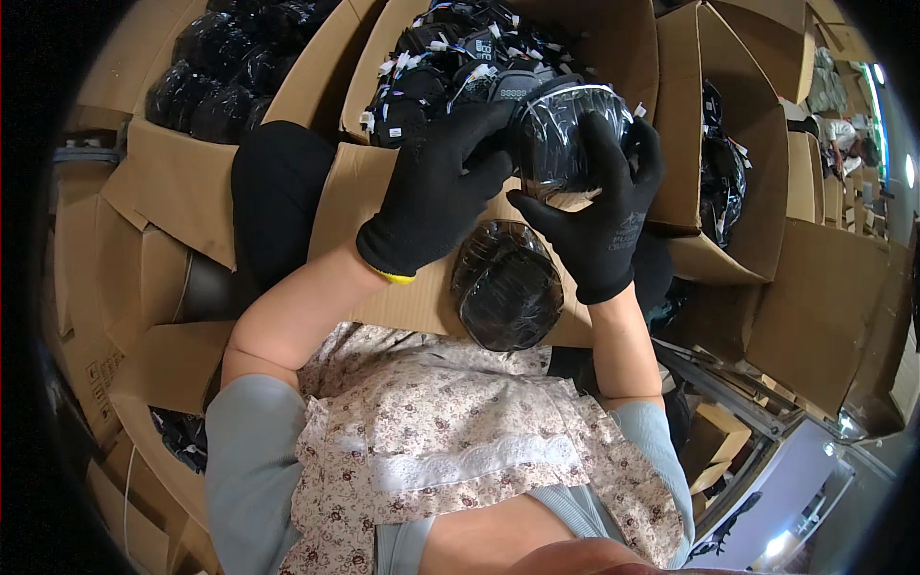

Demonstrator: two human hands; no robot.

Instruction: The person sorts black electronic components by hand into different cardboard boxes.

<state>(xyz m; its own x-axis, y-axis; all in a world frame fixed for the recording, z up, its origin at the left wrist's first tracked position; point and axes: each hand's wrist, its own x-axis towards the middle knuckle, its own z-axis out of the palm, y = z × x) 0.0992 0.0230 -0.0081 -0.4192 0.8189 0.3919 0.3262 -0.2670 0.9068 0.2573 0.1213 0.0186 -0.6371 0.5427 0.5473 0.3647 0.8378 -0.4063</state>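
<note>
Both gloved hands share one grip on a round black part wrapped in clear film, held up above the cartons: the left hand curls over its left side with the fingers closed round the rim, and the right hand cups it from below and the right, thumb under the lower edge and fingers spread up the far side. Neither hand is open; both are closed on the same piece. Nearest the body, a second film-wrapped black part lies just beneath the hands, resting against the front flap of a cardboard box. Behind the held piece, that box is filled with black parts trailing white-tagged wires, almost touching the backs of the fingers. To the left, another box holds bagged black parts; to the right, an open carton stands with its walls close by the right hand. Carton edges hem the hands in on three sides, leaving free room mainly toward the body and above.
</note>
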